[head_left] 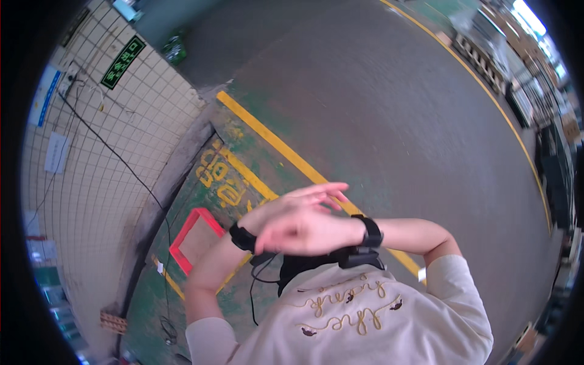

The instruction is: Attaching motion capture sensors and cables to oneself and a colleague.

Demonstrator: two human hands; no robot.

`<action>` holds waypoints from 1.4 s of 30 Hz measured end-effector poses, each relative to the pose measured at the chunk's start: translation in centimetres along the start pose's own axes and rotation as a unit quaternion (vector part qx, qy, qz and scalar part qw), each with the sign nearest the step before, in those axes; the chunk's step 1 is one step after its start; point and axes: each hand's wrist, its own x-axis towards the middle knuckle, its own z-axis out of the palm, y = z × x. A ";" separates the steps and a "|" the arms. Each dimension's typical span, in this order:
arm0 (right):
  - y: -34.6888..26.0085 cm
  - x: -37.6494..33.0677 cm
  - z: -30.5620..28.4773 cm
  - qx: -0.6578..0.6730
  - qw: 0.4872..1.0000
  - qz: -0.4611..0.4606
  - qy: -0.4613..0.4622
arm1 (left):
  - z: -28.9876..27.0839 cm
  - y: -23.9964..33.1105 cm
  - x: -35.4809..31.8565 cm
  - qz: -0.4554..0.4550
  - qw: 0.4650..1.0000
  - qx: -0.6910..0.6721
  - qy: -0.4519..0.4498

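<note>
My two forearms cross in front of my chest. My left hand (304, 199) comes up from the lower left, fingers stretched and slightly apart, pointing right, and holds nothing. My right hand (301, 234) reaches in from the right and lies across the left one near its wrist, blurred, with nothing seen in it. Each wrist carries a black band: the left band (243, 237) and the right band (371, 231). A black device (359, 257) with a dangling cable hangs at my chest, just under the hands, above my cream shirt (359, 316).
Below is a grey and green painted floor with a yellow line (286, 152) and yellow markings. A red square frame (180, 243) lies on the floor near the white tiled wall (109, 158), which carries a green sign (123, 62) and black cables. Shelving (523, 79) stands at the upper right.
</note>
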 end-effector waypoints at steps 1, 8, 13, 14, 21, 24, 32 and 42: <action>2.8 2.3 -3.5 0.090 0.980 0.175 0.042 | -4.3 -1.7 0.1 0.105 0.993 0.043 0.044; 17.1 23.1 -25.3 0.379 0.853 0.231 0.275 | -22.7 3.2 5.0 0.202 0.925 -0.293 0.133; 19.6 36.5 -36.5 0.086 0.912 0.196 0.349 | -34.9 12.5 12.0 0.131 0.880 -0.411 0.198; 20.4 39.1 -39.3 -0.004 0.926 0.164 0.341 | -37.5 14.2 13.3 0.125 0.892 -0.379 0.210; 26.0 51.3 -56.4 -0.476 0.826 0.063 0.295 | -56.6 21.2 20.2 -0.005 0.852 -0.503 0.147; 29.1 58.0 -63.8 -0.463 0.834 0.041 0.296 | -66.6 25.9 23.1 0.026 0.863 -0.487 0.135; 26.0 81.3 -71.4 -0.471 0.868 -0.142 0.067 | -88.2 41.0 21.6 0.108 0.830 -0.530 0.140; 27.9 108.9 -81.3 -0.243 0.932 -0.226 -0.148 | -113.8 59.4 20.5 0.337 0.904 0.130 0.227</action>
